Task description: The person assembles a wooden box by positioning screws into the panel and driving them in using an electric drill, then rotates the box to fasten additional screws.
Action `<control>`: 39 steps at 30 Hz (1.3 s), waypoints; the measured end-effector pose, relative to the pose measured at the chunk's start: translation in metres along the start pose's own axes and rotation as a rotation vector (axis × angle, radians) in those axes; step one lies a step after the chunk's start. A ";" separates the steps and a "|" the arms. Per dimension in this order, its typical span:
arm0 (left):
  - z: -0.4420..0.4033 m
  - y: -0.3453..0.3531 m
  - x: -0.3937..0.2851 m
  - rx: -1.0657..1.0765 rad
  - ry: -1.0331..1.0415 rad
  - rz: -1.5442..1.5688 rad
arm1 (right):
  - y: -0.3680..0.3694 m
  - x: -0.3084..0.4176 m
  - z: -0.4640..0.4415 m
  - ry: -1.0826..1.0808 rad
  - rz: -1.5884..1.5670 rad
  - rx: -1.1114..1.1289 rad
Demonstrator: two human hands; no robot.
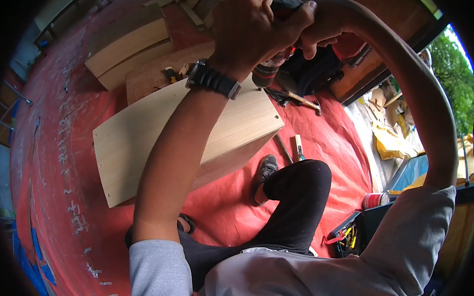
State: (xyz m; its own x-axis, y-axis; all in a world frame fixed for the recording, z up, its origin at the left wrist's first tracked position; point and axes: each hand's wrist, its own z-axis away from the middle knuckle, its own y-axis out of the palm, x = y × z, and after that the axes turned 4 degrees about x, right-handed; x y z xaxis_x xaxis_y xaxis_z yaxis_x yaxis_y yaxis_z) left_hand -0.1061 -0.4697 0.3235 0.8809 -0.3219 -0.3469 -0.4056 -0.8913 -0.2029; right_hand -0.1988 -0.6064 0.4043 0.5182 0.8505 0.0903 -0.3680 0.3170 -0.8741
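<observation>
A red and black power drill [267,72] points down at the far corner of a pale wooden box [157,130]. My right hand [321,28] is wrapped round the drill, its grip mostly hidden by my fingers. Across the top of the drill body lies my left hand [247,28], gripping it too; a black watch [213,80] is on that wrist. Dark screw heads or holes show near the corners of the box's upper panel. Whether the drill's tip touches the wood cannot be made out.
A hammer [305,101] lies on the red floor sheet [342,143] beyond the box. More wooden boxes [129,44] stand at the back left. A toolbox [352,233] with yellow-handled tools and a round tin [375,200] are at my right.
</observation>
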 end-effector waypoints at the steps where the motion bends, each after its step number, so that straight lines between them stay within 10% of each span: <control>1: 0.000 0.000 0.000 -0.011 0.002 0.006 | -0.001 0.000 -0.002 0.007 0.010 0.012; 24: 0.004 -0.022 -0.015 0.231 -0.082 -0.139 | 0.002 0.005 0.034 -0.157 0.039 0.041; 28: 0.040 -0.082 0.002 0.354 -0.296 0.121 | -0.007 -0.010 0.061 -0.198 -0.054 -0.196; 29: 0.050 -0.105 -0.015 0.376 -0.805 0.483 | -0.007 -0.009 0.076 -0.261 -0.144 -0.279; 32: 0.089 -0.144 -0.017 0.369 -1.045 0.727 | 0.007 -0.020 0.111 -0.318 -0.242 -0.459; 39: 0.117 -0.175 -0.076 0.342 -0.664 0.458 | 0.030 -0.025 0.143 -0.842 0.014 -0.594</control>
State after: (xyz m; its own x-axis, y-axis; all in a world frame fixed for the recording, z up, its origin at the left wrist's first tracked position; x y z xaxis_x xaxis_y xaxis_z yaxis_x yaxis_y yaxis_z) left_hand -0.1304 -0.2522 0.2781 0.3326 -0.2769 -0.9015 -0.8291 -0.5414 -0.1396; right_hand -0.3329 -0.5578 0.4442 -0.2759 0.9435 0.1835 0.1895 0.2405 -0.9520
